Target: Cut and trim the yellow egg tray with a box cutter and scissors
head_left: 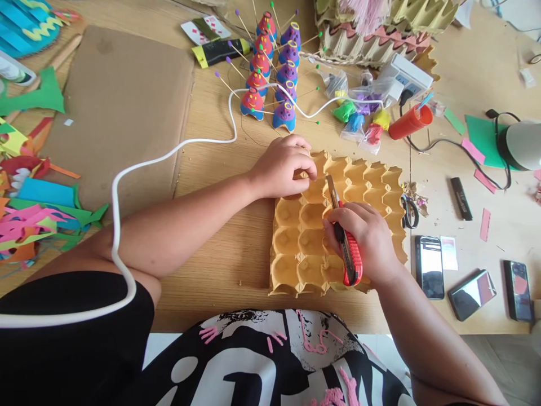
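A yellow cardboard egg tray (pixel 313 217) lies on the table in front of me, its cups facing up. My left hand (pixel 289 166) grips its far left corner, with the fingers curled over the edge. In my right hand (pixel 366 239) is a red and black utility knife (pixel 351 259), held over the middle of the tray. Its blade points away from me, toward the tray's far rows. I cannot tell whether the tip touches the cardboard. Beyond the tray stand two rows of painted egg-cup figures (pixel 252 101), red-topped and purple-topped, stuck with coloured pins.
A white cable (pixel 169 155) runs over my left arm and past the figures. Left are a brown board (pixel 127 101) and paper scraps (pixel 38 220). Bagged clay (pixel 357 121), a red tube (pixel 409 121), scissors (pixel 411 211) and several phones (pixel 430 268) lie right.
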`<state>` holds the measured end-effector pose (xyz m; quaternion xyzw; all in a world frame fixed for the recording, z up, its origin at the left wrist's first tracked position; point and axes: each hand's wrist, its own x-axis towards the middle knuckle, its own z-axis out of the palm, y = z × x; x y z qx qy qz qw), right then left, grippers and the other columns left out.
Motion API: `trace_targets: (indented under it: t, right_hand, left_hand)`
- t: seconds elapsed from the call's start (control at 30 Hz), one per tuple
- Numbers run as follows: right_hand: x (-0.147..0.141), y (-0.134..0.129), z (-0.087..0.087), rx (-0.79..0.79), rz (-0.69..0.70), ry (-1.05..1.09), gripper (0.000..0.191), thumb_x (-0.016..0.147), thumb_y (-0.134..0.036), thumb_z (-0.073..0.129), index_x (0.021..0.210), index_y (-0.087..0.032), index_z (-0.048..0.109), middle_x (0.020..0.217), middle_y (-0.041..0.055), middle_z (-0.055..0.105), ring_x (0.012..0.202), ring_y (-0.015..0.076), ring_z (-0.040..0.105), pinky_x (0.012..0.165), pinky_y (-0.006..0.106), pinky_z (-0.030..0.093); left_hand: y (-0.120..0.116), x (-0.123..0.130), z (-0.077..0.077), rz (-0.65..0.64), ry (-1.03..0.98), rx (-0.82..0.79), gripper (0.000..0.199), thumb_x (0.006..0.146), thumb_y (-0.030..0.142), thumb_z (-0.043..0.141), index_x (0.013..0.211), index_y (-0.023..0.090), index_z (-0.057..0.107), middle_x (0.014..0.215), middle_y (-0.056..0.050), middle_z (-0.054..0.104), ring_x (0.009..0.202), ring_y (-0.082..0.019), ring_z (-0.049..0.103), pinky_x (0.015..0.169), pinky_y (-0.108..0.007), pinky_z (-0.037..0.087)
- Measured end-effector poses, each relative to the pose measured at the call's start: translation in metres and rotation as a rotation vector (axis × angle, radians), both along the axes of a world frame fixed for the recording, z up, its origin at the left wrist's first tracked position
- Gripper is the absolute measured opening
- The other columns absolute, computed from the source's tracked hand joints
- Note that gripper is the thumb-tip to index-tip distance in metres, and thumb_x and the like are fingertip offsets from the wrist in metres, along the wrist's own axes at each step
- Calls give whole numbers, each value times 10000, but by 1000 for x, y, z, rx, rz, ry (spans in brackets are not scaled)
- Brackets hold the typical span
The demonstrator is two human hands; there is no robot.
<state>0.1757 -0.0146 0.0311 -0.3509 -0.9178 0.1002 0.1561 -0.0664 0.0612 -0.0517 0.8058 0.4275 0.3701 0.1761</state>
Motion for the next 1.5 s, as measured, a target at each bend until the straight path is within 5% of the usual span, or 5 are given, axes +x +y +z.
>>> trace_targets:
  t: [0.37, 0.63, 1.0, 1.5]
  right_hand:
    - [-6, 1, 18, -53, -14, 25, 155, 936, -176, 627, 805, -220, 559, 667, -30, 564, 573, 114, 460, 592, 276, 363]
    - [1, -13, 18, -32, 9, 96, 165, 921, -157, 639, 818, -242, 544, 655, -46, 541, 564, 116, 459, 586, 277, 382]
    - [0, 6, 11, 17, 6, 98, 138, 975, -189, 639, 858, -228, 577, 692, -29, 592, 592, 118, 493, 595, 275, 386]
    - [-1, -1, 15, -17, 38, 10, 168, 970, -178, 598, 820, -228, 540, 678, -32, 535, 595, 121, 437, 602, 273, 375]
  left_hand:
    - [-4, 2, 2, 14, -12, -6, 171, 788, 236, 664, 841, 285, 819, 870, -36, 764, 1241, -324, 617, 1073, -544, 483]
    - [-3, 1, 2, 10, 0, 4, 165, 776, 230, 665, 831, 285, 811, 841, -26, 759, 1238, -323, 628, 1063, -531, 493]
    - [-2, 2, 2, 7, -10, 3, 160, 780, 229, 688, 843, 288, 823, 842, -31, 765, 1231, -321, 635, 1053, -522, 487]
    - [-3, 2, 2, 21, -6, 1, 181, 768, 225, 669, 840, 288, 823, 859, -22, 772, 1233, -324, 632, 1045, -528, 490]
